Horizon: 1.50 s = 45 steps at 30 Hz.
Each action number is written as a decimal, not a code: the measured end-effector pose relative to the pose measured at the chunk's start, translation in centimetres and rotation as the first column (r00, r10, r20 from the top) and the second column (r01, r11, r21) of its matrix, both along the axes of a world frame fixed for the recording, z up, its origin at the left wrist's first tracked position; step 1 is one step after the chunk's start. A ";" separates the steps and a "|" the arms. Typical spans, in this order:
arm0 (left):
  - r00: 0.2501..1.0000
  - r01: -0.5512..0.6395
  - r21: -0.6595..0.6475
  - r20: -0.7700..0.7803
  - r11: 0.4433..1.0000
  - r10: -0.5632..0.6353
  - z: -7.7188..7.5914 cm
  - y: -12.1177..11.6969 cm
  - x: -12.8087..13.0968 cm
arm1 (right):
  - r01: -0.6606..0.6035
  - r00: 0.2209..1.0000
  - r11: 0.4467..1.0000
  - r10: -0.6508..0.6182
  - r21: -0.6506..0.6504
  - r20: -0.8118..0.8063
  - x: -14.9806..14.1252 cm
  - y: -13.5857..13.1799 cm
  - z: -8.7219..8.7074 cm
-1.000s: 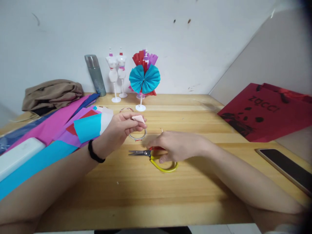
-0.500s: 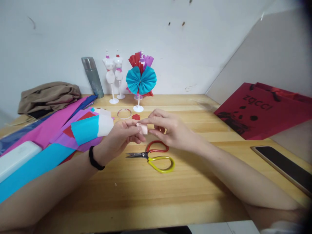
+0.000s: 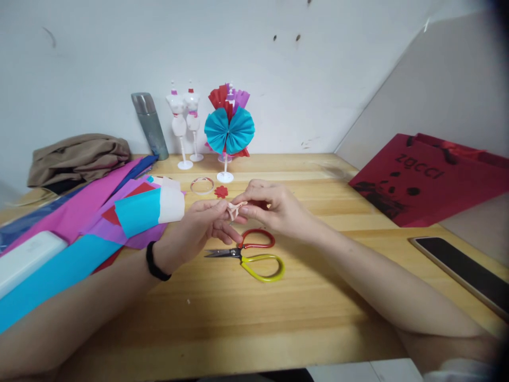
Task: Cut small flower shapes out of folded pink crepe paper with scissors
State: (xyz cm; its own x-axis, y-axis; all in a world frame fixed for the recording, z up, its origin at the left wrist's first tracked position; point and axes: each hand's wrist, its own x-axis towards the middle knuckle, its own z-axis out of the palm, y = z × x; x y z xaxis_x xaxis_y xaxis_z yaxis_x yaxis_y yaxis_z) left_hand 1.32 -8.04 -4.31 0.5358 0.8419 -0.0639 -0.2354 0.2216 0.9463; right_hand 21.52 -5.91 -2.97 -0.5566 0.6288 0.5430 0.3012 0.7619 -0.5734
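Observation:
Between both hands is a small piece of pale pink paper, bent into folds. My left hand pinches its left side with thumb and forefinger; the lower fingers are loosely curled beneath. On the other side my right hand grips the paper between thumb and fingertips. Just below the hands lies a pair of scissors with one red and one yellow handle, blades pointing left. A red paper flower rests on the table behind my left fingers, beside a roll of clear tape.
Coloured paper sheets and a white case-like object cover the left side. Behind stand a flask, white mannequins and one dressed in blue, red and purple paper. A red bag and a phone lie right.
The pale pink paper, a flat little piece before, is now bunched into folds between my fingertips. My right fingers have closed in on it. The scissors have stayed put.

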 end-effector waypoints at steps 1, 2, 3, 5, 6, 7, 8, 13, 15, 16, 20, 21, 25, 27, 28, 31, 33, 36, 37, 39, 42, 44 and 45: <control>1.000 0.008 -0.003 0.007 1.000 -0.008 0.0 0.0 0.0 | -0.014 1.000 0.999 0.014 -0.043 -0.013 0.0 0.1 -0.1; 1.000 0.015 -0.006 0.011 1.000 -0.015 -0.1 0.0 0.1 | -0.035 0.999 0.995 0.033 -0.096 -0.023 -0.1 0.1 -0.1; 1.000 0.020 -0.011 0.013 1.000 -0.019 -0.1 0.0 0.1 | -0.059 0.998 0.986 0.054 -0.155 -0.032 -0.1 0.1 -0.2; 1.000 0.018 -0.023 0.016 1.000 -0.017 -0.2 0.0 0.2 | -0.105 0.994 0.956 0.093 -0.272 -0.057 -0.2 0.2 -0.3; 1.000 0.014 -0.031 0.015 0.999 -0.014 -0.3 0.0 0.2 | -0.125 0.992 0.938 0.108 -0.322 -0.072 -0.2 0.2 -0.4; 1.000 0.013 -0.039 0.017 0.999 -0.012 -0.3 0.0 0.2 | -0.142 0.989 0.921 0.118 -0.364 -0.087 -0.3 0.2 -0.5; 1.000 0.016 -0.045 0.026 0.999 -0.015 -0.4 0.0 0.2 | -0.154 0.987 0.906 0.124 -0.395 -0.102 -0.3 0.2 -0.5; 0.988 0.052 -0.043 0.146 0.998 -0.045 -0.8 0.3 0.2 | -0.093 0.992 0.923 0.056 -0.372 -0.108 -0.5 0.4 -0.9; 0.985 0.051 -0.047 0.166 0.998 -0.042 -1.1 0.4 0.1 | -0.021 0.995 0.967 -0.003 -0.255 -0.095 -0.6 0.3 -1.0; 0.985 0.053 -0.056 0.170 0.997 -0.043 -1.2 0.5 0.1 | 0.010 0.996 0.982 -0.028 -0.187 -0.090 -0.6 0.3 -1.1; 0.984 0.043 -0.108 0.178 0.993 -0.023 -1.4 0.6 0.2 | 0.042 0.995 0.998 -0.045 -0.044 -0.086 -0.7 0.3 -1.3; 0.984 0.029 -0.112 0.176 0.993 -0.009 -1.4 0.7 0.3 | 0.024 0.995 0.998 -0.029 -0.057 -0.093 -0.7 0.4 -1.4; 0.986 -0.030 -0.089 0.160 0.996 0.044 -1.3 0.7 0.3 | -0.085 0.985 0.964 0.043 -0.253 -0.166 -0.7 0.5 -1.4; 0.987 -0.039 -0.076 0.150 0.996 0.050 -1.4 0.7 0.3 | -0.137 0.972 0.911 0.049 -0.389 -0.228 -0.7 0.6 -1.5; 0.988 -0.041 -0.070 0.143 0.997 0.051 -1.4 0.7 0.3 | -0.158 0.965 0.880 0.042 -0.447 -0.259 -0.8 0.6 -1.5; 0.990 -0.060 -0.055 0.120 0.997 0.067 -1.6 0.7 0.4 | -0.187 0.946 0.815 -0.001 -0.548 -0.325 -1.0 0.7 -1.8; 0.991 -0.076 -0.045 0.103 0.996 0.080 -1.6 0.7 0.5 | -0.188 0.935 0.801 -0.032 -0.568 -0.354 -1.1 0.8 -1.9; 0.993 -0.088 -0.041 0.079 0.995 0.091 -1.4 0.6 0.6 | -0.191 0.921 0.785 -0.064 -0.589 -0.385 -1.3 0.8 -1.9; 0.993 -0.090 -0.041 0.071 0.995 0.093 -1.4 0.5 0.6 | -0.194 0.917 0.775 -0.075 -0.601 -0.392 -1.3 0.9 -2.0; 0.994 -0.092 -0.034 0.050 0.995 0.094 -1.2 0.4 0.6 | -0.198 0.907 0.746 -0.107 -0.636 -0.407 -1.4 0.9 -2.0; 0.995 -0.096 -0.005 0.006 0.995 0.096 -1.0 0.3 0.7 | -0.234 0.891 0.688 -0.131 -0.687 -0.435 -1.5 0.8 -2.3; 0.992 -0.118 0.023 -0.033 0.993 0.119 -1.0 0.3 0.8 | -0.263 0.881 0.652 -0.138 -0.711 -0.452 -1.5 0.8 -2.5; 0.988 -0.138 0.044 -0.061 0.989 0.141 -0.9 0.3 0.9 | -0.274 0.878 0.633 -0.142 -0.724 -0.456 -1.5 0.8 -2.6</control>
State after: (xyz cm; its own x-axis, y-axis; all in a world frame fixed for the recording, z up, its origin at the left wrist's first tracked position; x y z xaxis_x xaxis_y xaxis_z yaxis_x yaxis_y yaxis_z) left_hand 2.22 -7.75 -5.23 0.4088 0.9107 -0.0599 -0.2001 0.1534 0.9677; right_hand 19.99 -5.08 -5.59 -0.4486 0.8901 0.0800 -0.1685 0.0036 -0.9857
